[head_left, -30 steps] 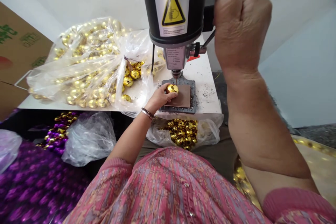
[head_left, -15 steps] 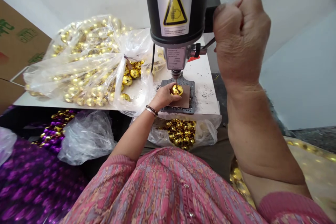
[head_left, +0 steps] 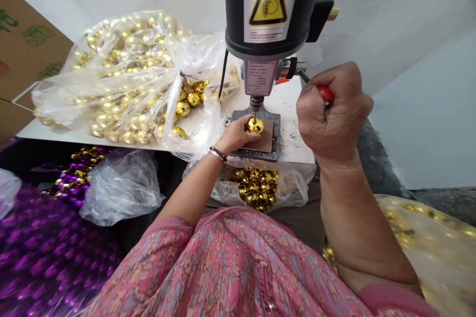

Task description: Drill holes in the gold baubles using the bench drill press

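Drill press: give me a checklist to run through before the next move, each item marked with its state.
1. Gold ball held: ok, the left hand grips it between thumb and fingers above the brown board.
2. Drill bit lined up: ok, it points down at the ball's top; whether it has gone in, cannot tell.
3. Right hand on the lever: ok, closed around it by the red knob.
4. Left hand well clear of the bit: not ok, it is right beside it.
5. Left wrist bare: not ok, bracelets are on it.
6. Drill press spinning: cannot tell.
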A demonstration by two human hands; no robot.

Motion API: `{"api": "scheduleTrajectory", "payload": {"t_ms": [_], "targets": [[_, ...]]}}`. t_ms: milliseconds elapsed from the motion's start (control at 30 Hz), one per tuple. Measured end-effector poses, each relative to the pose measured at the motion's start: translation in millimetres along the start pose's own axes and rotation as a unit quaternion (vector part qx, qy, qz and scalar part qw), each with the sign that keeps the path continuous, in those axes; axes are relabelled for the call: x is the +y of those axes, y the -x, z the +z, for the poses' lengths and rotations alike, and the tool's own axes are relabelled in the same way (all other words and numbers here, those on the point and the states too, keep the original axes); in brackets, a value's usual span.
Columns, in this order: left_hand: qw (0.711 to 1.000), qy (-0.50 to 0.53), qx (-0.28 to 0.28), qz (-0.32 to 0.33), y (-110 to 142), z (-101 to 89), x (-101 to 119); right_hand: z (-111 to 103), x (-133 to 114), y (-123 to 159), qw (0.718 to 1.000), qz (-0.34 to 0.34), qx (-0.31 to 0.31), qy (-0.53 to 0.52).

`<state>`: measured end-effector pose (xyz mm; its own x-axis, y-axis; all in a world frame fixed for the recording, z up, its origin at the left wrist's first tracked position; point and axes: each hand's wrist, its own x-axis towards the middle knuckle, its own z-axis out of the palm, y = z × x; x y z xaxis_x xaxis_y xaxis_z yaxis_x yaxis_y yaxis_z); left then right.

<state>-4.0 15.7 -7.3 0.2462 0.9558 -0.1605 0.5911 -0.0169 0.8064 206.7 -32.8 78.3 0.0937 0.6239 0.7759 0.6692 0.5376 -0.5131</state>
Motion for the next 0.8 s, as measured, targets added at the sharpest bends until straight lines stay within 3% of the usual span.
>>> {"api": "scheduleTrajectory", "payload": {"t_ms": [267,633,800], "targets": [[1.000,-0.009,-0.001,-0.012,6,-0.4,7,6,15,17,1.000,0.000,0.007,0.027],[1.000,0.009,0.002,-0.011,6,2.8,5,29,21,31,0.984,-0.086,0.155,0.021],[1.000,0.023,0.007,-0.014,7,3.7,6,36,29,43,0.987,-0.064,0.146,0.016]]}}
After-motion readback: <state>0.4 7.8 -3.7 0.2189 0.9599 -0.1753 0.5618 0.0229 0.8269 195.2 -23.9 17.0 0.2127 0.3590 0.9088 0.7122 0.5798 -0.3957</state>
